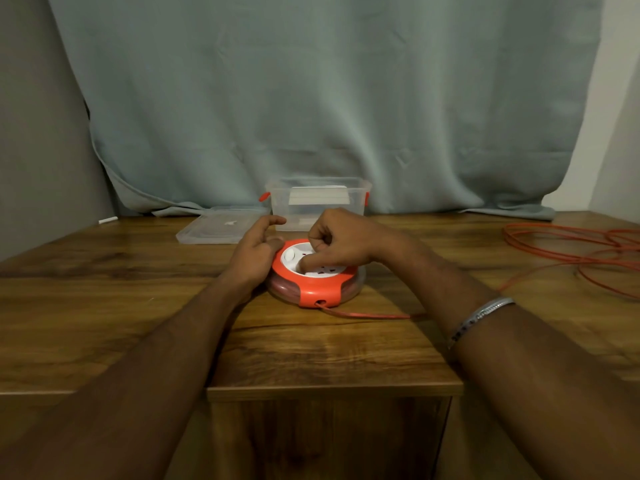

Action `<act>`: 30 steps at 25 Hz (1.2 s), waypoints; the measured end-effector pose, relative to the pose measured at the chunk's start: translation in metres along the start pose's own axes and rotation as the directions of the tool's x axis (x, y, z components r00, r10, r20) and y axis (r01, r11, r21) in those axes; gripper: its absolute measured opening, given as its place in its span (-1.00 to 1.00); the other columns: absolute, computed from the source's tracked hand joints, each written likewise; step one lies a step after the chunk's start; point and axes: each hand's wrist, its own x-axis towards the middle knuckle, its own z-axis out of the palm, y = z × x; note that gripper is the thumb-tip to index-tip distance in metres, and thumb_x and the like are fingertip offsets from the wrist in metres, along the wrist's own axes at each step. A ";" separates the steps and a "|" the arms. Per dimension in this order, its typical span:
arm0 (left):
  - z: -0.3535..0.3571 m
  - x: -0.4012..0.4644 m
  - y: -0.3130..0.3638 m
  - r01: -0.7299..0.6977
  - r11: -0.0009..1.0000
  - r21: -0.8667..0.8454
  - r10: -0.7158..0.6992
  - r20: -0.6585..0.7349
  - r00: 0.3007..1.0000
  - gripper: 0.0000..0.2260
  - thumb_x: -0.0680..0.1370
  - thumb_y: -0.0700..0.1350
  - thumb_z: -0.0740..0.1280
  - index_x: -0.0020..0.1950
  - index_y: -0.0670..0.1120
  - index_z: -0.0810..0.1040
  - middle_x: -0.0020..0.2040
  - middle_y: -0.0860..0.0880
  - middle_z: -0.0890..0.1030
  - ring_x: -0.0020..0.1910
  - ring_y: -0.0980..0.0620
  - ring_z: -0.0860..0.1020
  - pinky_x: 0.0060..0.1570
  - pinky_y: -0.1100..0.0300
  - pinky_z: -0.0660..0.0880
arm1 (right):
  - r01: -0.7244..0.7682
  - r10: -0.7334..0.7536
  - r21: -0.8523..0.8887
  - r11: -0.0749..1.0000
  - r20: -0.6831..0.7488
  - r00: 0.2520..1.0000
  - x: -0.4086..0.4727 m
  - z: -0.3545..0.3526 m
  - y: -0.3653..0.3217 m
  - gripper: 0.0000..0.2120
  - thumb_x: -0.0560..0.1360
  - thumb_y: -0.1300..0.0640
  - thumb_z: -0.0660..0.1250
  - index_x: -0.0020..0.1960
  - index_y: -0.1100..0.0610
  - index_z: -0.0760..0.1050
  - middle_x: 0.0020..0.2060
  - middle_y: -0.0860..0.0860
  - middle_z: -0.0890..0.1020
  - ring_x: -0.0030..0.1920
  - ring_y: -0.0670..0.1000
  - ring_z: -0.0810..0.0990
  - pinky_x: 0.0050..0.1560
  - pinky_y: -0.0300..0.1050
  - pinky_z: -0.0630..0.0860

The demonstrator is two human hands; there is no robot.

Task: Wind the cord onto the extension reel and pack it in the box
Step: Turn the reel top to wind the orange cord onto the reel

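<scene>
A round orange and white extension reel point(317, 289) lies flat on the wooden table point(104, 289). My left hand point(254, 252) rests against its left rim, thumb on top, fingers spread. My right hand point(341, 242) is curled over the white centre, one finger pressed down into it. The orange cord point(367, 314) leaves a hole at the reel's front and runs right, under my right forearm, to loose loops point(588, 251) at the far right. A clear plastic box point(317, 202) with orange clips stands open just behind the reel.
The box's clear lid point(218, 228) lies flat to the left of the box. A grey-green curtain point(329, 98) hangs behind the table. A small white object point(108, 220) lies at the table's back left. The table's front edge steps back on both sides.
</scene>
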 end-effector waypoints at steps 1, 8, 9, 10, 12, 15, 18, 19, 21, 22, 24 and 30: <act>0.000 0.000 0.000 0.002 1.000 -0.001 -0.002 0.001 1.000 -0.69 0.65 -0.17 0.20 0.34 0.11 0.48 0.03 -0.15 0.65 -0.07 -0.20 0.65 -0.09 -0.13 0.63 | 0.004 -0.004 0.009 1.000 -0.004 1.000 0.000 0.000 0.000 -0.54 0.41 -0.07 0.56 -0.48 0.06 0.39 -0.63 -0.14 0.39 -0.52 -0.13 0.36 -0.37 -0.14 0.34; 0.001 0.002 -0.002 0.008 1.000 -0.004 -0.008 -0.003 1.000 -0.69 0.65 -0.17 0.20 0.34 0.13 0.48 0.00 -0.14 0.65 -0.22 -0.08 0.62 -0.32 0.07 0.56 | 0.092 -0.090 0.071 0.993 -0.028 0.996 -0.003 -0.015 0.008 -0.69 0.28 0.41 0.43 -0.03 0.16 0.60 -0.07 -0.02 0.69 -0.24 -0.37 0.57 -0.11 -0.13 0.51; 0.001 0.002 -0.001 0.010 1.000 -0.001 -0.010 -0.003 1.000 -0.70 0.66 -0.16 0.20 0.33 0.14 0.47 0.01 -0.12 0.65 -0.20 -0.09 0.62 -0.29 0.04 0.57 | 0.089 -0.089 0.074 0.993 0.001 0.996 -0.003 -0.016 0.010 -0.63 0.26 0.44 0.43 0.01 0.16 0.62 -0.01 -0.05 0.69 -0.23 -0.48 0.54 -0.06 -0.11 0.53; 0.001 0.001 -0.001 0.011 1.000 0.003 -0.011 -0.004 1.000 -0.70 0.66 -0.15 0.20 0.33 0.15 0.47 0.02 -0.11 0.64 -0.18 -0.10 0.63 -0.25 0.00 0.59 | 0.091 -0.093 0.077 0.993 0.024 0.995 -0.003 -0.017 0.012 -0.59 0.25 0.46 0.44 0.05 0.15 0.63 0.02 -0.07 0.68 -0.23 -0.53 0.51 -0.02 -0.11 0.54; 0.001 0.001 0.000 0.004 1.000 0.000 -0.004 -0.003 1.000 -0.70 0.65 -0.16 0.20 0.31 0.16 0.48 0.01 -0.12 0.64 -0.17 -0.12 0.62 -0.22 -0.02 0.59 | 0.086 -0.095 0.120 0.989 0.068 0.993 -0.002 -0.019 0.018 -0.53 0.26 0.48 0.45 0.11 0.15 0.64 0.08 -0.06 0.69 -0.27 -0.54 0.51 -0.10 -0.33 0.52; 0.000 0.001 0.000 0.004 1.000 -0.004 -0.004 -0.004 1.000 -0.70 0.66 -0.16 0.21 0.32 0.14 0.48 0.00 -0.12 0.65 -0.18 -0.09 0.63 -0.28 0.06 0.58 | 0.066 -0.098 0.192 0.979 0.160 0.982 -0.002 -0.022 0.023 -0.48 0.32 0.55 0.41 0.23 0.23 0.63 0.13 0.00 0.68 -0.30 -0.50 0.55 -0.29 -0.52 0.44; 0.000 0.000 0.001 -0.002 1.000 -0.013 0.002 0.008 1.000 -0.71 0.66 -0.15 0.21 0.32 0.14 0.49 -0.02 -0.08 0.66 -0.21 -0.03 0.64 -0.35 0.13 0.58 | 0.053 -0.106 0.258 0.965 0.199 0.974 -0.004 -0.025 0.023 -0.47 0.35 0.59 0.39 0.28 0.28 0.55 0.24 0.14 0.66 -0.32 -0.45 0.57 -0.33 -0.49 0.45; 0.001 0.000 0.001 -0.004 1.000 -0.019 0.004 0.008 1.000 -0.71 0.66 -0.15 0.21 0.32 0.13 0.49 -0.03 -0.07 0.66 -0.24 0.00 0.64 -0.37 0.16 0.58 | 0.036 -0.094 0.269 0.962 0.205 0.974 -0.004 -0.025 0.023 -0.46 0.36 0.59 0.40 0.27 0.24 0.52 0.26 0.16 0.67 -0.34 -0.43 0.58 -0.36 -0.47 0.45; 0.001 -0.001 0.002 -0.005 1.000 -0.014 0.005 0.008 1.000 -0.71 0.66 -0.15 0.21 0.33 0.12 0.50 -0.03 -0.05 0.66 -0.28 0.05 0.63 -0.42 0.21 0.57 | 0.003 -0.057 0.265 0.964 0.196 0.979 -0.002 -0.024 0.023 -0.44 0.35 0.56 0.43 0.23 0.13 0.46 0.24 0.15 0.69 -0.39 -0.38 0.58 -0.40 -0.44 0.45; 0.001 -0.001 0.002 -0.003 1.000 -0.011 0.003 0.009 1.000 -0.71 0.66 -0.15 0.21 0.33 0.13 0.49 -0.03 -0.05 0.65 -0.29 0.06 0.63 -0.44 0.23 0.55 | -0.012 -0.039 0.267 0.964 0.184 0.982 -0.002 -0.024 0.023 -0.43 0.34 0.55 0.45 0.22 0.11 0.43 0.22 0.14 0.71 -0.42 -0.33 0.57 -0.41 -0.43 0.44; 0.001 -0.002 0.003 0.007 1.000 -0.002 -0.007 0.013 1.000 -0.71 0.67 -0.14 0.20 0.33 0.15 0.48 0.01 -0.03 0.63 -0.28 0.05 0.63 -0.46 0.26 0.53 | -0.036 -0.011 0.287 0.957 0.159 0.987 -0.002 -0.021 0.025 -0.39 0.33 0.55 0.47 0.22 0.10 0.39 0.17 0.11 0.73 -0.48 -0.23 0.50 -0.43 -0.35 0.43; 0.001 -0.002 0.003 0.028 1.000 0.005 -0.028 0.002 1.000 -0.70 0.68 -0.15 0.18 0.36 0.14 0.46 0.05 -0.04 0.62 -0.26 0.04 0.62 -0.45 0.25 0.55 | -0.077 0.041 0.278 0.957 0.133 0.990 -0.006 -0.022 0.024 -0.28 0.29 0.39 0.58 0.25 -0.02 0.30 0.06 0.02 0.77 -0.40 -0.19 0.58 -0.37 -0.30 0.49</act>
